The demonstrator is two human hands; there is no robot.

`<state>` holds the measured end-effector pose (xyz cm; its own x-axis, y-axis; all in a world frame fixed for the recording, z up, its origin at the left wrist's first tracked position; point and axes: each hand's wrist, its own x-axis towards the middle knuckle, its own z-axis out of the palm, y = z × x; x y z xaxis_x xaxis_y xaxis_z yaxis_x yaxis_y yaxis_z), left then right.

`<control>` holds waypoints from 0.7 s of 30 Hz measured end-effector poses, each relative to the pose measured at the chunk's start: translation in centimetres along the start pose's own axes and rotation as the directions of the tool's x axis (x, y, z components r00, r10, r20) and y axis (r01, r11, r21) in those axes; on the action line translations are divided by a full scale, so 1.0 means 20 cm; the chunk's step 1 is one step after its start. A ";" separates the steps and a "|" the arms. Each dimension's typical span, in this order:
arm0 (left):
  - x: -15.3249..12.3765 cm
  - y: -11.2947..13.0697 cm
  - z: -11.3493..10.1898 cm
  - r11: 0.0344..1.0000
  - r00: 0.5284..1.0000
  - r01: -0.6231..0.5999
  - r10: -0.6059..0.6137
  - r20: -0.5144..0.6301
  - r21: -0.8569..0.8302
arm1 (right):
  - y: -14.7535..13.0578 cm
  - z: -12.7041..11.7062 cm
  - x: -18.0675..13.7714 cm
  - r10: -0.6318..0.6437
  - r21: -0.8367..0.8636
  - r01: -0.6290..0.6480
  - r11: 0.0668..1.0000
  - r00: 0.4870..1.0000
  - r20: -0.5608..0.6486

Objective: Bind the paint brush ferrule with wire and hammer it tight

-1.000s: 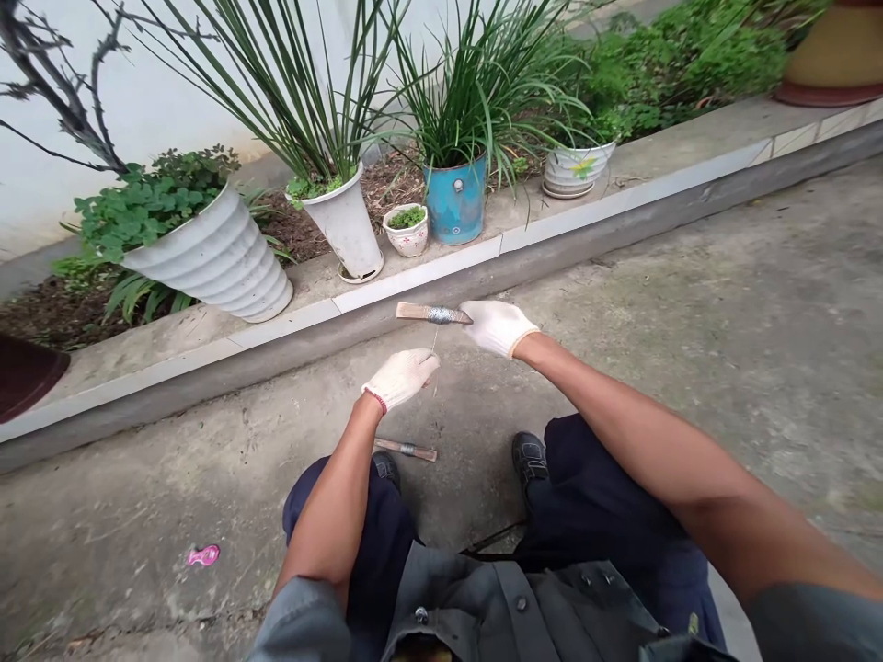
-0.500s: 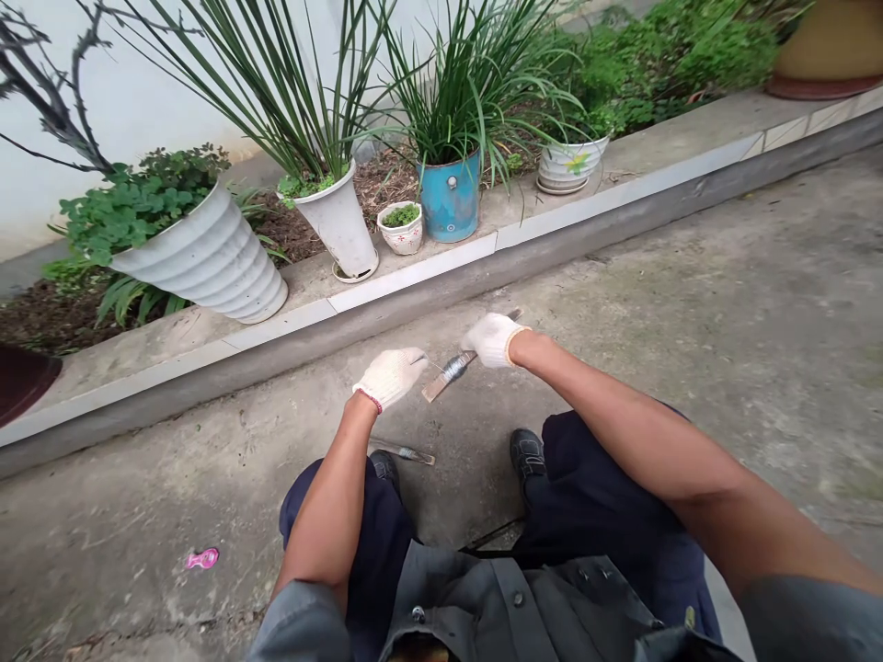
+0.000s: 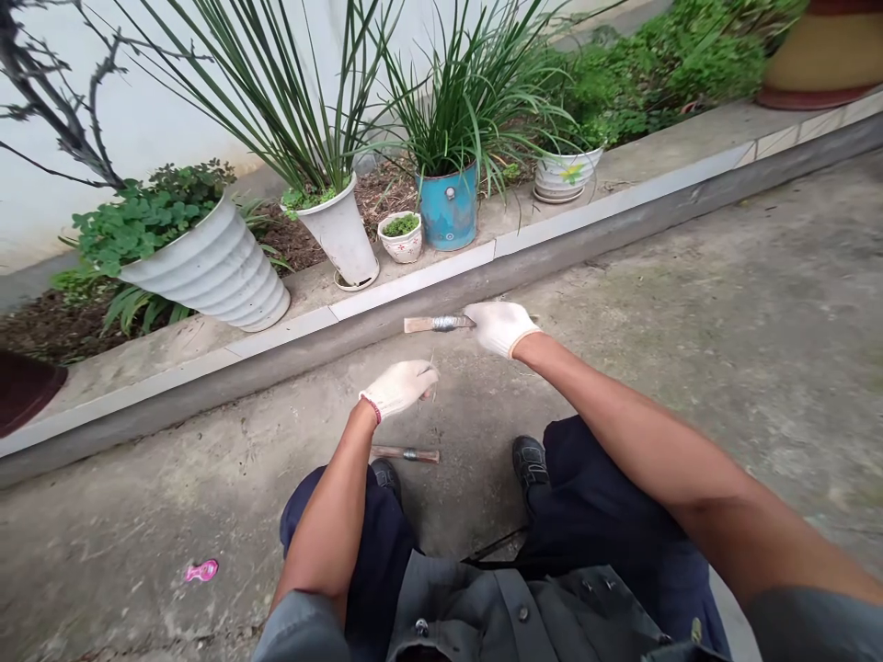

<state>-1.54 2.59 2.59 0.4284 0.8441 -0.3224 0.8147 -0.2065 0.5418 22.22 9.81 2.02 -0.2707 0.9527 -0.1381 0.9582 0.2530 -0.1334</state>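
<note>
My right hand (image 3: 500,327), in a white knitted glove, is closed around a flat wooden stick (image 3: 417,325). Silvery wire (image 3: 450,323) is wound in a band around the stick, just left of the fingers. The stick's bare end points left, and its other end is mostly hidden behind the glove. Lower and to the left, my left hand (image 3: 398,387), gloved too, pinches a thin strand that looks like wire (image 3: 433,364). Whether that strand joins the winding cannot be made out. A second wooden stick with a wire band (image 3: 408,454) lies on the ground by my left shoe.
A tiled ledge (image 3: 414,287) crosses in front, bearing a ribbed white pot (image 3: 219,267), a tall white pot (image 3: 341,237), a small pot (image 3: 401,246) and a blue bucket (image 3: 450,211) with plants. A pink object (image 3: 201,571) lies on the concrete at left.
The stick in my right hand has turned from slanting to nearly level, its bare end swinging up and left. My left hand has shifted slightly right and down.
</note>
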 end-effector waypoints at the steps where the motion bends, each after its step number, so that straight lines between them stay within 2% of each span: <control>1: 0.00 0.00 0.01 1.000 1.000 0.002 -0.003 0.010 0.027 | 0.00 0.00 0.00 -0.004 -0.054 0.004 0.999 1.000 0.004; 5: 0.01 -0.01 0.00 0.992 0.999 -0.022 0.027 -0.039 0.123 | -0.01 0.00 -0.04 -0.038 -0.220 0.069 0.973 0.989 0.140; 8: 0.01 0.00 -0.02 0.982 0.995 -0.063 0.076 -0.064 0.180 | -0.03 0.01 -0.07 -0.137 -0.265 0.210 0.941 0.953 0.270; 10: 0.00 0.00 -0.02 0.980 0.992 -0.086 0.100 -0.073 0.179 | -0.03 0.02 -0.09 -0.261 -0.192 0.346 0.919 0.894 0.363; 12: 0.00 0.00 -0.03 0.984 0.991 -0.096 0.109 -0.081 0.149 | -0.02 0.03 -0.10 -0.391 -0.050 0.452 0.890 0.816 0.426; 14: 0.00 0.00 -0.03 0.989 0.988 -0.115 0.124 -0.087 0.098 | 0.00 0.03 -0.10 -0.486 0.096 0.494 0.864 0.771 0.411; 15: 0.00 0.00 -0.03 0.989 0.986 -0.134 0.139 -0.089 0.069 | 0.01 0.02 -0.10 -0.515 0.153 0.496 0.855 0.773 0.371; 17: 0.01 -0.01 -0.04 0.985 0.980 -0.171 0.169 -0.105 -0.011 | 0.01 0.01 -0.09 -0.504 0.216 0.459 0.862 0.823 0.263; 21: 0.01 -0.01 -0.04 0.985 0.987 -0.088 0.066 -0.145 -0.146 | 0.01 -0.01 -0.05 -0.347 0.242 0.315 0.918 0.933 0.099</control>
<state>-1.91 3.18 3.02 0.4204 0.8913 -0.1698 0.7080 -0.2052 0.6758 22.66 8.92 2.29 -0.5938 0.7843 -0.1797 0.7717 0.4920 -0.4031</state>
